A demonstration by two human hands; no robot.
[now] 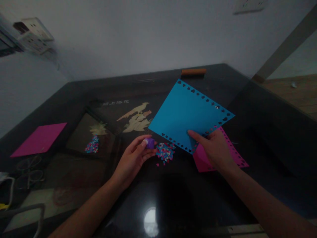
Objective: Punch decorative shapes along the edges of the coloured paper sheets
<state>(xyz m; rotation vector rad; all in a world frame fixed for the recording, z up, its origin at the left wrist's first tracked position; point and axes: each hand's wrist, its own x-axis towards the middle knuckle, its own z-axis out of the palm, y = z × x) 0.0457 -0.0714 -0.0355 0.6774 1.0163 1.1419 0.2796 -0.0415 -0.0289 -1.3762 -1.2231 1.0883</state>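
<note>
My left hand (135, 153) is closed around a small purple craft punch (149, 143), just left of a pile of tiny pink, blue and white paper cut-outs (165, 152). Between thumb and fingers, my right hand (215, 145) grips a blue paper sheet (189, 112) by its near edge, raised above the table. Small shaped holes run along several of its edges. Beneath my right hand lies a pink paper sheet (236, 153) with similar holes along its edges, partly hidden by the hand and the blue sheet.
On the dark glossy table (158, 201), another pink sheet (39, 139) lies at the far left, near a second cut-out pile (92, 144) and a pair of scissors (29, 170). An orange-brown roll (193, 72) rests at the back edge against the wall.
</note>
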